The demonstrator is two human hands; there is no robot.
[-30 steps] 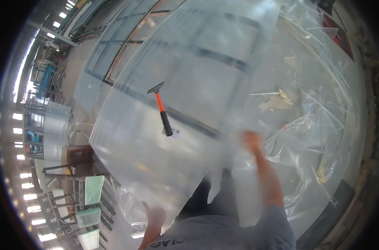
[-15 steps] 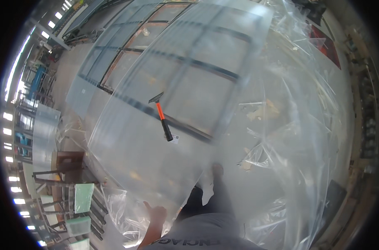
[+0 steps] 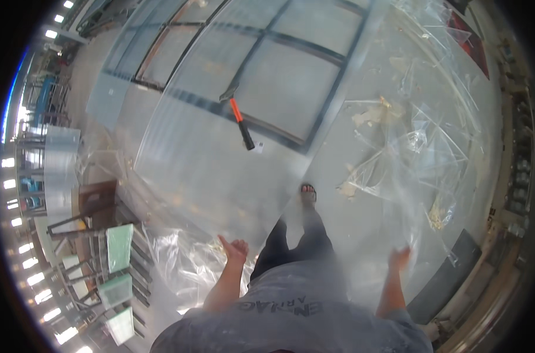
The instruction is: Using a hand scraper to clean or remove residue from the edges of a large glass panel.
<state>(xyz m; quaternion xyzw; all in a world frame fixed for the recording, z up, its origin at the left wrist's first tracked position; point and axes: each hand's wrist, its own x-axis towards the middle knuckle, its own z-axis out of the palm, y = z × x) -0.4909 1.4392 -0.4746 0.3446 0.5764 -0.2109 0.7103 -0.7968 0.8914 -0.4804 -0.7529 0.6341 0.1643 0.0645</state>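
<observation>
A scraper [image 3: 238,117] with a wide dark head and an orange-and-black handle lies on a large translucent sheet [image 3: 214,176] in front of me. Neither hand touches it. My left hand [image 3: 236,250] hangs low by my side, above crumpled clear plastic film [image 3: 185,259]. Its thumb stands away from loosely bent fingers, and nothing shows in it. Out to the right of my body is my right hand [image 3: 400,257], over the grey floor and thin film. Motion smears its fingers, and no held thing can be made out.
Dark rectangular frames [image 3: 306,44] show under and through the sheet. Loose clear film [image 3: 420,141] and torn scraps are strewn over the floor at right. At lower left stands a rack [image 3: 91,235] with glass panes [image 3: 120,247]. A dark panel [image 3: 447,273] lies at lower right.
My right hand and forearm have come into view at right. The view has shifted, so the scraper and sheet appear higher. My left hand stays low, thumb still out.
</observation>
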